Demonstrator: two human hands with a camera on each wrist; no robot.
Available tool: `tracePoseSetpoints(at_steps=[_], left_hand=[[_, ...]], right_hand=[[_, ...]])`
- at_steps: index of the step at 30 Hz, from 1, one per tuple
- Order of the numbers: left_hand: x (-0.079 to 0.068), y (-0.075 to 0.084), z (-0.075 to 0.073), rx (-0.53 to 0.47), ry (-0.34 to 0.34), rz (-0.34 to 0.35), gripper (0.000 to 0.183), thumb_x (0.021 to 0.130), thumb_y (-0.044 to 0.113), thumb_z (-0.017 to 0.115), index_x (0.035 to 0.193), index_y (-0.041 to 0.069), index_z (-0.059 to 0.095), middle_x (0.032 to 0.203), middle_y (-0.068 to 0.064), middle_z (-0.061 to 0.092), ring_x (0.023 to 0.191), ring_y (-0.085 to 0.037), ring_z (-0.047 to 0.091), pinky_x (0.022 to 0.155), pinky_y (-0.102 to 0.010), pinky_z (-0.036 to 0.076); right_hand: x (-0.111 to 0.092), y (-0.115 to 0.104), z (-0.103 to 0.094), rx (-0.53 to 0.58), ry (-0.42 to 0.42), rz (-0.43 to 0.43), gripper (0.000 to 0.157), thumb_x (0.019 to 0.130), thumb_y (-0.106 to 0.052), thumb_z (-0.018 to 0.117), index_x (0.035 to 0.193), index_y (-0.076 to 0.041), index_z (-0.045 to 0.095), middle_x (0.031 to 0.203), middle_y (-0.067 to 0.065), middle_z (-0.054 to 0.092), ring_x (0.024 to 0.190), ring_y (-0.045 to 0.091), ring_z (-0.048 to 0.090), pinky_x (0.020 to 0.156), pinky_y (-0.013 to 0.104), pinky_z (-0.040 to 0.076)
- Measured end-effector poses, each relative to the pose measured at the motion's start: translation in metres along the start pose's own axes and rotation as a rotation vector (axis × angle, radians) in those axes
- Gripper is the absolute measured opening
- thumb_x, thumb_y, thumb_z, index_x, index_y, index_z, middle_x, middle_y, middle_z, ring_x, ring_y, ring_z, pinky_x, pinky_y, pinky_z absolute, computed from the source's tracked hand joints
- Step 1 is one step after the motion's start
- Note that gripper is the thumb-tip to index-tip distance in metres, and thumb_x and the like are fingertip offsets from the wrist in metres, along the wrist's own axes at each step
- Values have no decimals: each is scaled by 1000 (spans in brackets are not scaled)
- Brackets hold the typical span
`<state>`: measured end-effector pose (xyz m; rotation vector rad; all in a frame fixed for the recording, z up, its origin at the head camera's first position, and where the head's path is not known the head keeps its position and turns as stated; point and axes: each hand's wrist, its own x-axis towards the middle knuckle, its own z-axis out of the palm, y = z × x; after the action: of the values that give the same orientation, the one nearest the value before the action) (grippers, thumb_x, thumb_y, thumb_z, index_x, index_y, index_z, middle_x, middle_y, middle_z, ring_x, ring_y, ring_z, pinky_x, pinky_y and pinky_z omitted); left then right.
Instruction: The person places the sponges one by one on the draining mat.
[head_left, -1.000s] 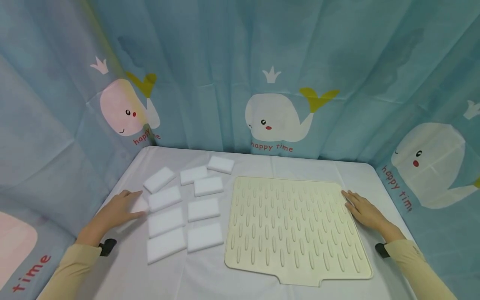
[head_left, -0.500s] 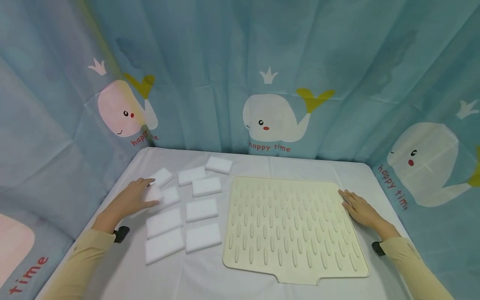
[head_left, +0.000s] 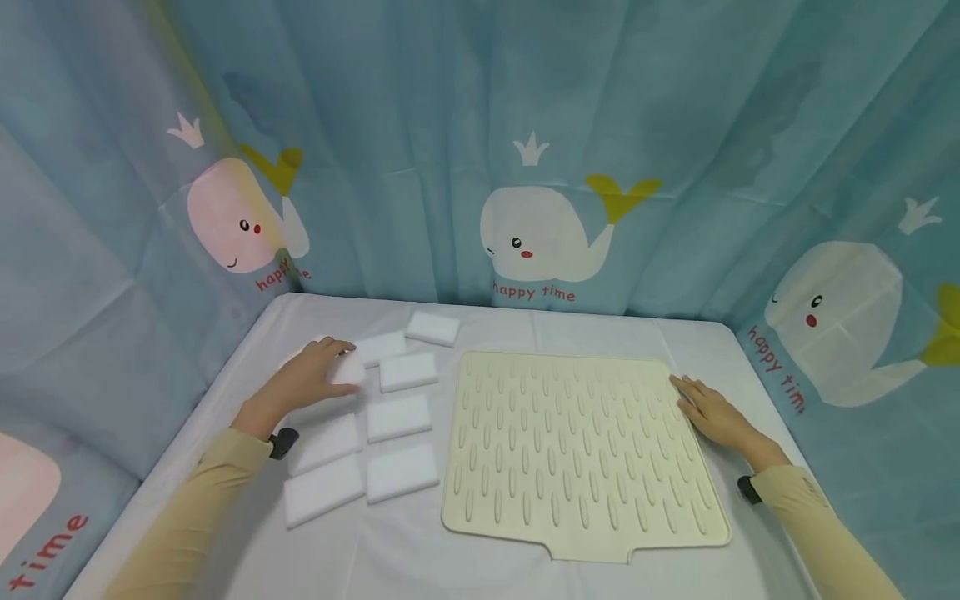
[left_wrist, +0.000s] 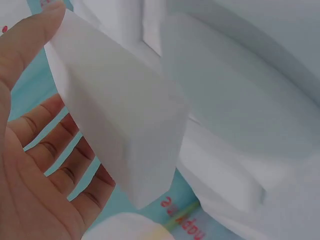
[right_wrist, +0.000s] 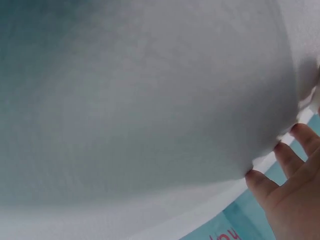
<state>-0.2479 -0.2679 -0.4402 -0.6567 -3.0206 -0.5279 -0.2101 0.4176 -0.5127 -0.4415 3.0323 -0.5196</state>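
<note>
My left hand point(head_left: 300, 379) pinches a white block-shaped sponge point(head_left: 348, 372) between thumb and fingers, over the back of the left-hand group of sponges. In the left wrist view that sponge point(left_wrist: 115, 95) is tilted, the thumb on its near end and the fingertips behind it. The hand and forearm cover some of the blocks lying beneath. My right hand point(head_left: 716, 412) rests with fingers extended at the right edge of a cream drying mat point(head_left: 577, 450) patterned with oblong ridges. Its fingertips press on white cloth in the right wrist view.
Several more white sponges point(head_left: 402, 472) lie flat in loose rows left of the mat. White cloth point(head_left: 420, 558) covers the table. A blue curtain point(head_left: 405, 150) printed with whales hangs along the back and sides.
My left hand has moved right and away from me across the sponges, carrying the white sponge from the left side of the group. The right hand has stayed at the mat's edge.
</note>
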Motion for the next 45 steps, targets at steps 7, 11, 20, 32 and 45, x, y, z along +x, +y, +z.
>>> tracePoseSetpoints(at_steps=[7, 11, 20, 32, 45], left_hand=[[25, 27, 9, 26, -12, 64, 71, 73, 43, 76, 127, 7, 51, 116, -10, 54, 108, -32, 48, 90, -48, 43], [36, 41, 15, 30, -26, 94, 70, 73, 45, 75, 128, 9, 51, 118, -10, 53, 108, -32, 49, 87, -50, 44], [58, 65, 32, 18, -54, 153, 68, 74, 45, 74, 128, 11, 52, 122, -9, 53, 110, -30, 48, 90, -46, 43], [83, 93, 55, 38, -84, 225, 70, 72, 49, 74, 129, 14, 53, 121, -6, 53, 108, -28, 49, 90, -44, 43], [113, 124, 71, 37, -133, 242, 74, 72, 50, 74, 133, 16, 49, 127, -3, 51, 111, -25, 48, 91, -42, 42]], right_hand=[[2, -1, -3, 17, 5, -17, 50, 100, -24, 41, 141, 2, 31, 140, 36, 28, 125, 57, 25, 96, 68, 21], [2, 1, 0, 16, -9, -10, 51, 100, -25, 39, 143, 0, 29, 141, 35, 27, 126, 57, 24, 97, 68, 20], [2, -1, -1, 24, -11, -8, 51, 100, -25, 39, 143, 0, 29, 141, 35, 27, 126, 57, 23, 97, 69, 19], [0, -1, 0, 31, -9, -13, 49, 100, -23, 40, 142, 1, 31, 141, 36, 27, 125, 58, 24, 96, 69, 20], [-1, -5, -3, 23, -11, 6, 50, 100, -24, 40, 142, 1, 30, 142, 35, 26, 126, 57, 23, 96, 70, 20]])
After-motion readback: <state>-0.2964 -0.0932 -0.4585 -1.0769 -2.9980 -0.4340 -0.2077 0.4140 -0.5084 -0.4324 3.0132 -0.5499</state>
